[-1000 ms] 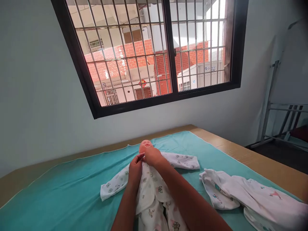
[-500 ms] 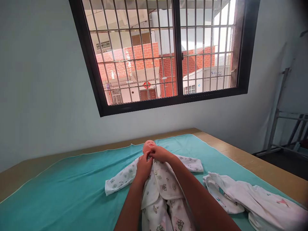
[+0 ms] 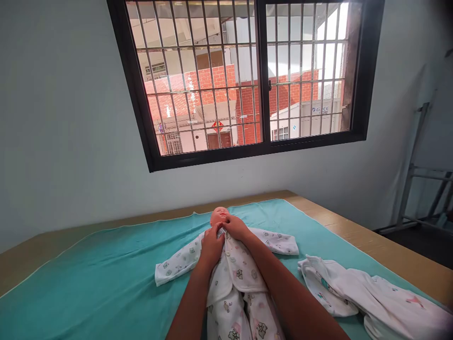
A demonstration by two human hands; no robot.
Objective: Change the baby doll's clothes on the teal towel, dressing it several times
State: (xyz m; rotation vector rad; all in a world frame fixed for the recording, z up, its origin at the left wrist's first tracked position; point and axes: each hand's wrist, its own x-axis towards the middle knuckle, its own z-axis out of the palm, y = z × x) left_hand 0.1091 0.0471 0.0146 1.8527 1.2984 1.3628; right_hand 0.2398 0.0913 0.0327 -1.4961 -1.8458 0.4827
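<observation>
A baby doll (image 3: 219,215) lies on its back with its head toward the wall. It wears a white printed jacket (image 3: 244,269) with its sleeves spread to both sides, and printed trousers (image 3: 226,314). At the neck, my left hand (image 3: 212,245) pinches the jacket's collar edge from the left. My right hand (image 3: 236,228) closes on the collar from the right, just under the doll's chin. The fingertips of both hands meet there and hide the top fastening. A small button (image 3: 228,253) shows lower on the jacket front.
Beneath the doll a teal cloth (image 3: 106,278) covers much of a wooden table (image 3: 354,233). White baby clothes (image 3: 382,293) lie in a heap at the right. A barred window (image 3: 247,85) is in the wall behind, and a metal frame (image 3: 410,179) stands at far right.
My right hand's fingers have shifted slightly at the collar. Both hands stay at the doll's neck, and the view has moved a little.
</observation>
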